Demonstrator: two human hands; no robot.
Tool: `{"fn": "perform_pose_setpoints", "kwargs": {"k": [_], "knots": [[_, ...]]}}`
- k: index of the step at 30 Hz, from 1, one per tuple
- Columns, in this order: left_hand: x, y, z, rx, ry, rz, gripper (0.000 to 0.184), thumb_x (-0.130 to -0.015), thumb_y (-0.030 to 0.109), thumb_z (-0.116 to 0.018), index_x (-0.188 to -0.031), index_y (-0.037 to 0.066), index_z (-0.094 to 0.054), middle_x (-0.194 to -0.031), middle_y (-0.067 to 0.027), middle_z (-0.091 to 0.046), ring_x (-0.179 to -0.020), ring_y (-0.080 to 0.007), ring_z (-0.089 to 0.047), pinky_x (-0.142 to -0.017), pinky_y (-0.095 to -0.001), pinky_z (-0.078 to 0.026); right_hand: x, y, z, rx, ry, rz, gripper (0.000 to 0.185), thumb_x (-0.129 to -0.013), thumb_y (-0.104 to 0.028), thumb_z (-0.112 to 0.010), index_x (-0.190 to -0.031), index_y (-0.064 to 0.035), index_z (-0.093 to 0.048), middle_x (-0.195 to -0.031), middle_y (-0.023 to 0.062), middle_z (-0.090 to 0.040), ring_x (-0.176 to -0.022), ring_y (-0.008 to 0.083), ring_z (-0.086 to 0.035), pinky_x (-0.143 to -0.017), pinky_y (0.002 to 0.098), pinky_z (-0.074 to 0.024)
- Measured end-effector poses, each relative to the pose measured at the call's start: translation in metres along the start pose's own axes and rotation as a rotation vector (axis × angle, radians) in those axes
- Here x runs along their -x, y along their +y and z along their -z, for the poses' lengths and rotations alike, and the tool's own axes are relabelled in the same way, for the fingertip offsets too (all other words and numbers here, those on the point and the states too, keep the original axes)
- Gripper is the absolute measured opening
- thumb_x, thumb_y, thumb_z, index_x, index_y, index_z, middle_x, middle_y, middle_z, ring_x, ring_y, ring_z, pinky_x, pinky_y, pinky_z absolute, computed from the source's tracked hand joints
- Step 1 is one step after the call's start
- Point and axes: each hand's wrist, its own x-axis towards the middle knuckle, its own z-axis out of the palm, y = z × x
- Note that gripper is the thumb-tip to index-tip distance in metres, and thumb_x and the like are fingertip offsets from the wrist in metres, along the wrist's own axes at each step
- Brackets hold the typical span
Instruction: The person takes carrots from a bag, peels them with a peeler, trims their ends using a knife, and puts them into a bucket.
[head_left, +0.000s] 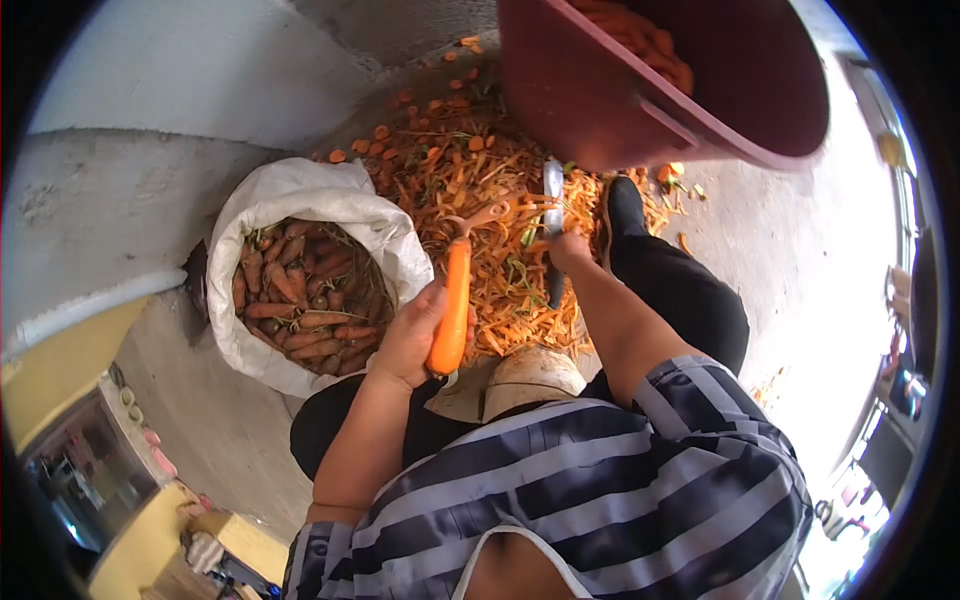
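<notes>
My left hand (412, 335) is wrapped round a peeled orange carrot (455, 305), its thin end pointing away from me. At that end is a curved pinkish-orange piece (487, 214), which I cannot make out for certain. My right hand (570, 252) is closed on a knife (553, 190); the pale blade points away from me and the black handle shows below the fist. The blade is apart from the carrot. Beneath both hands spreads a heap of carrot peelings (505, 275) with cut carrot ends and some green bits.
A white sack (232, 290) full of unpeeled carrots (310, 318) stands left of my left hand. A large dark-red tub (590, 110) with peeled carrots (640, 40) inside is at the far right. My shoe (627, 205) rests beside the peelings. A grey wall (120, 190) borders the left.
</notes>
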Motion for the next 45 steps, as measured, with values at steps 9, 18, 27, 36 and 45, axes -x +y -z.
{"fn": "perform_pose_setpoints", "kwargs": {"k": [9, 18, 27, 36, 45], "knots": [[-0.005, 0.013, -0.006, -0.275, 0.023, -0.136, 0.036, -0.087, 0.016, -0.05, -0.12, 0.004, -0.039, -0.082, -0.0051, -0.054, -0.069, -0.0121, -0.054, -0.06, -0.0251, -0.047, 0.001, -0.01, 0.019, 0.104, 0.051, 0.257, 0.032, -0.081, -0.026, -0.051, -0.105, -0.0062, -0.058, -0.099, 0.0168, -0.06, -0.093, 0.0305, -0.058, -0.081, 0.0413, -0.0456], [-0.005, 0.001, 0.004, -0.559, 0.136, -0.319, 0.03, -0.089, 0.019, -0.049, -0.114, 0.002, -0.044, -0.076, -0.0041, -0.053, -0.067, -0.0105, -0.052, -0.06, -0.0243, -0.044, 0.05, -0.015, 0.043, -0.298, 0.088, 0.551, 0.032, -0.084, -0.022, -0.045, -0.105, 0.0012, -0.049, -0.092, 0.0246, -0.057, -0.085, 0.0382, -0.056, -0.074, 0.0441, -0.0438], [0.043, -0.007, -0.027, -0.396, 0.148, -0.434, 0.037, -0.09, 0.022, -0.047, -0.12, 0.003, -0.039, -0.078, -0.0059, -0.054, -0.068, -0.0126, -0.054, -0.061, -0.0265, -0.045, 0.193, 0.004, 0.143, -1.556, -1.023, 0.499, 0.027, -0.082, -0.023, -0.047, -0.103, -0.0057, -0.049, -0.087, 0.0115, -0.057, -0.074, 0.0224, -0.06, -0.06, 0.0359, -0.0513], [0.069, -0.06, -0.035, -1.046, 0.337, -0.426, 0.052, -0.085, 0.021, -0.053, -0.128, -0.001, -0.035, -0.124, -0.0193, -0.046, -0.113, -0.0274, -0.046, -0.093, -0.0308, -0.036, 0.272, 0.062, 0.143, -0.583, -0.331, 0.886, 0.027, -0.084, -0.017, -0.047, -0.106, -0.0022, -0.044, -0.082, 0.0121, -0.055, -0.074, 0.0213, -0.06, -0.054, 0.0353, -0.0496], [0.109, -0.077, -0.067, -1.225, 0.492, -0.507, 0.037, -0.082, 0.023, -0.055, -0.114, 0.006, -0.049, -0.101, -0.0162, -0.059, -0.096, -0.0305, -0.056, -0.081, -0.0359, -0.042, 0.347, 0.1, 0.143, 0.116, 0.363, 1.085, 0.015, -0.081, -0.01, -0.041, -0.094, -0.0038, -0.044, -0.085, 0.024, -0.055, -0.076, 0.0387, -0.059, -0.066, 0.0441, -0.0485]]}}
